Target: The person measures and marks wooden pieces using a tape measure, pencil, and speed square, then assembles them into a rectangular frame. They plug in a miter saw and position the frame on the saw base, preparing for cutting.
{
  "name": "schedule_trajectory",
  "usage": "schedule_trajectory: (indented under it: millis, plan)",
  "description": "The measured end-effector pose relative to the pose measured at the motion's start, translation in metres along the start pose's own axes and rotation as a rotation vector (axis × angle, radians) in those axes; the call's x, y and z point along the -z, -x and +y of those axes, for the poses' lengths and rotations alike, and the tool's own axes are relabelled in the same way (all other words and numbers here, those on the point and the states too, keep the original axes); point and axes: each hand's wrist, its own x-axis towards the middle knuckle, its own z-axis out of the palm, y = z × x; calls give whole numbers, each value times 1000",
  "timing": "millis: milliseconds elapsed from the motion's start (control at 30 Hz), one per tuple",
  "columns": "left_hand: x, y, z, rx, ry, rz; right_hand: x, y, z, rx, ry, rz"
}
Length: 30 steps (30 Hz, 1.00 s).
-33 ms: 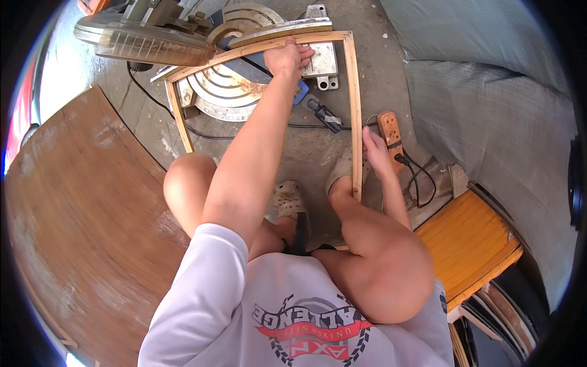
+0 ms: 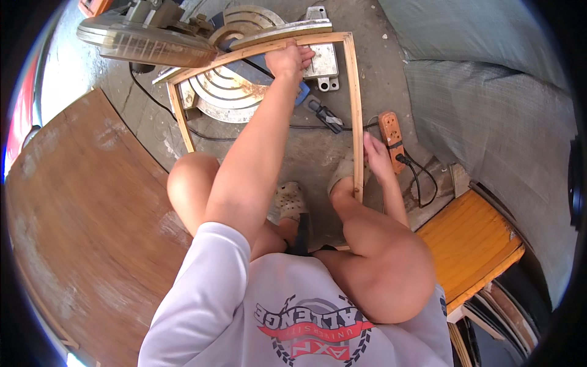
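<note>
A wooden frame [image 2: 356,98] of thin light-coloured strips lies in front of me, its far bar across a miter saw [image 2: 227,95] along the metal fence. My left hand [image 2: 287,60] is closed on that far bar, with its fingers reaching over the saw's metal base. The saw's guarded blade head [image 2: 153,46] stands at the far left, by the frame's corner. My right hand [image 2: 378,154] is beside the frame's right bar, fingers loosely apart, with nothing visible in it. My legs partly hide the frame's near side.
An orange power strip [image 2: 390,129] with a black plug lies by my right hand. Black cords cross the floor. A brown wooden panel [image 2: 92,202] is at the left, a yellow-brown wooden stool or shelf [image 2: 465,238] at the right. Grey sheeting [image 2: 483,104] hangs at the far right.
</note>
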Motion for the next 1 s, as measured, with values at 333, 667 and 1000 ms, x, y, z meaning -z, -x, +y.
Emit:
schedule_trajectory:
  millis: [333, 667, 1000]
  plan:
    - [-5, -5, 6, 15, 24, 24, -4, 49, 27, 68, 185, 73]
    - [-5, -2, 5, 16, 56, 50, -4, 35, 17, -61, 428, 40]
    - [-13, -1, 0, 2, 278, 216, -10, 38, 32, -80, 243, 90]
